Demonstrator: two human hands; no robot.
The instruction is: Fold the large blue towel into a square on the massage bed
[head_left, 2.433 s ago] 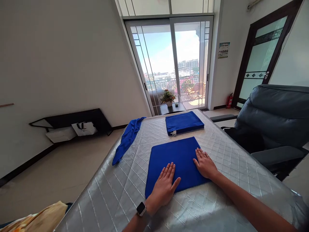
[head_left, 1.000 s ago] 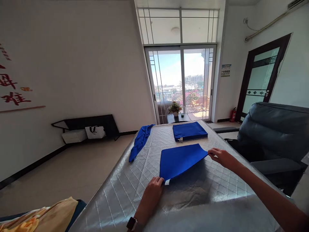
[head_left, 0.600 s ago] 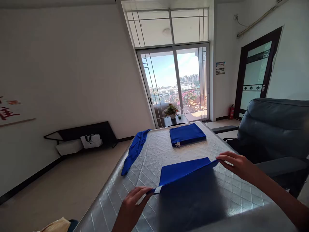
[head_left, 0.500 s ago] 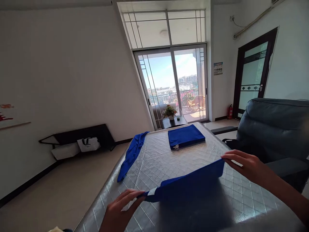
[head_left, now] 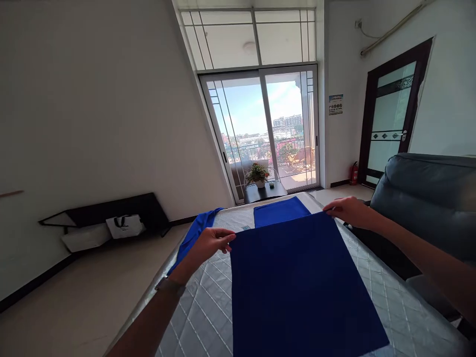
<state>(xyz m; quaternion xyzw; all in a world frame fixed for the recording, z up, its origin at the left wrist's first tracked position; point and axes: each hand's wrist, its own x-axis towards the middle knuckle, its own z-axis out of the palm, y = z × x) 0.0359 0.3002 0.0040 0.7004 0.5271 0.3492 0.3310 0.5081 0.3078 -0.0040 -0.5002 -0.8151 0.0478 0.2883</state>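
A dark blue cloth [head_left: 297,287] hangs spread between my hands, its upper edge raised over the table. My left hand [head_left: 213,241] pinches its upper left corner between thumb and fingers. At the upper right corner, my right hand [head_left: 344,208] pinches the same edge. Beyond it lies a flat, folded blue cloth [head_left: 280,210], partly hidden behind the held one. A crumpled strip of blue cloth [head_left: 191,235] lies along the table's left edge, partly covered by my left hand and forearm.
The table wears a silver quilted cover [head_left: 208,292]. A dark padded chair [head_left: 427,198] stands close on the right. Past the far end, a potted plant [head_left: 258,173] sits on a small black table [head_left: 266,192]. A white bag [head_left: 124,226] rests by the left wall.
Both hands have moved up and away from me, lifting the cloth's edge. The cloth, earlier seen low and edge-on, now shows as a broad hanging panel.
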